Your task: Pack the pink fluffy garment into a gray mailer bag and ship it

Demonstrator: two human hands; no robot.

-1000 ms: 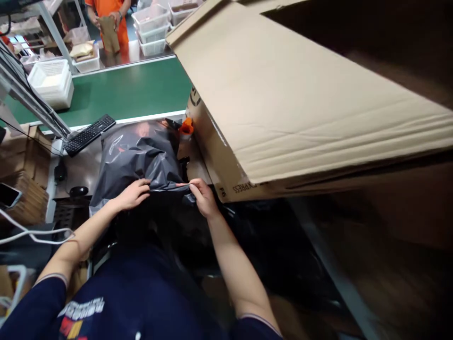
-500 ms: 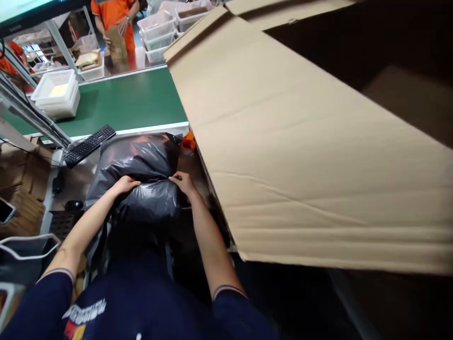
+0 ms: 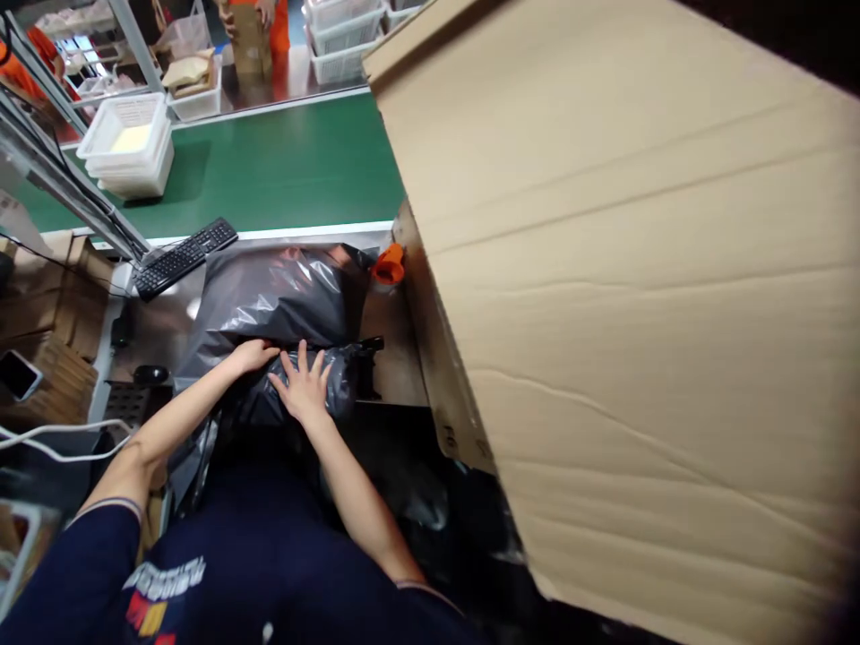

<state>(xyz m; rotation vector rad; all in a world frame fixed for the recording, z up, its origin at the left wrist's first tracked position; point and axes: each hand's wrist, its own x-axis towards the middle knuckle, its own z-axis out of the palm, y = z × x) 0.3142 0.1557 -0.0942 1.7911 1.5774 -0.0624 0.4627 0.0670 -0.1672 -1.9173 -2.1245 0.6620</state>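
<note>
A dark grey plastic mailing bag (image 3: 282,291), plump and shiny, lies on the metal worktop in front of me. Its near part is folded into a crease across the middle. My left hand (image 3: 256,356) is closed on the bag at this crease, its fingertips partly hidden in the plastic. Just to the right, my right hand (image 3: 305,385) lies flat on the near part of the bag with its fingers spread. An orange tape dispenser or tape roll (image 3: 388,265) stands beyond the bag's far right corner.
A large cardboard box (image 3: 605,269) fills the right side. Left are a black keyboard (image 3: 186,257), a mouse (image 3: 150,374) and a phone (image 3: 19,374). White baskets (image 3: 131,148) stand on the green conveyor belt (image 3: 282,170). Across it, a person in orange holds a cardboard box (image 3: 252,40).
My right hand has let go of its pinch at the bag's right edge and moved left, now spread flat beside my left hand. The near part of the bag looks flatter. The view has shifted.
</note>
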